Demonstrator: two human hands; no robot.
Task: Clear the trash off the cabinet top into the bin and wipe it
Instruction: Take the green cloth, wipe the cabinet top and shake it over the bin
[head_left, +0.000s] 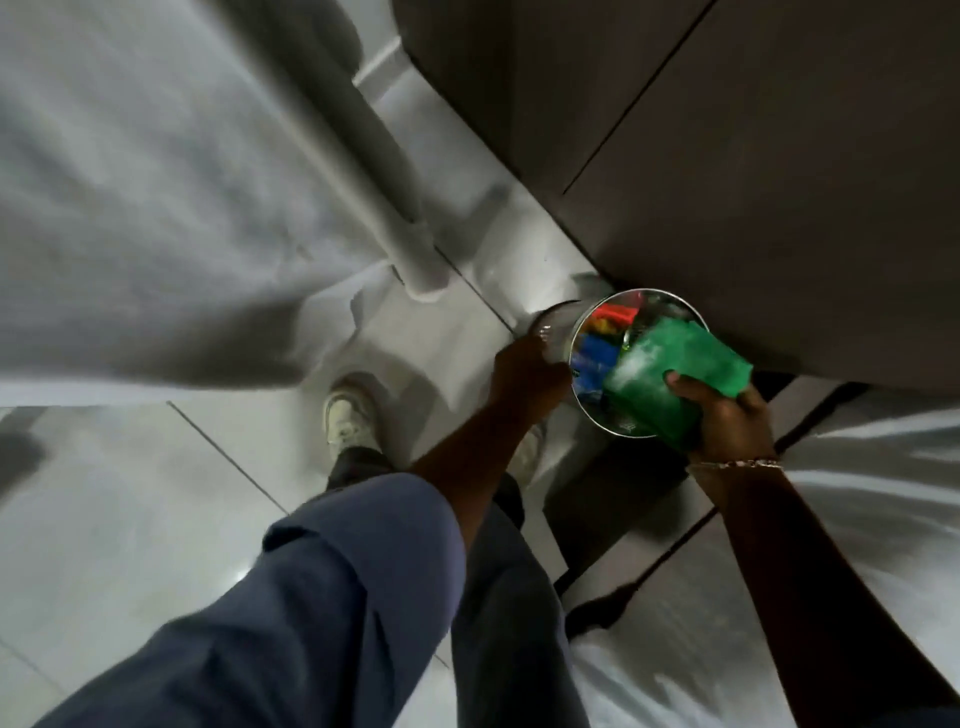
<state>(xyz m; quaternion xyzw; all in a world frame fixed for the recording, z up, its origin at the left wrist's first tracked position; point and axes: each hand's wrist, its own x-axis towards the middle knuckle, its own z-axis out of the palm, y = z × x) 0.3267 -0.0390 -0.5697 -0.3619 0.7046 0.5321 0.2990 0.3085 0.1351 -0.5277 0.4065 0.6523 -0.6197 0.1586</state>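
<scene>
Right grip (727, 421) clutches crumpled green wrapper (670, 382) over bin (587, 410).

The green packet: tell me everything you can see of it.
The green packet is a crumpled, shiny bag, plastic or foil by its look, with a pale blurred patch on its face. The right hand grips its lower edge and holds it tilted over the open mouth of the round bin, covering part of the rim. Red, yellow and blue trash lies in the bin beneath it. Any print is too blurred to read.
</scene>
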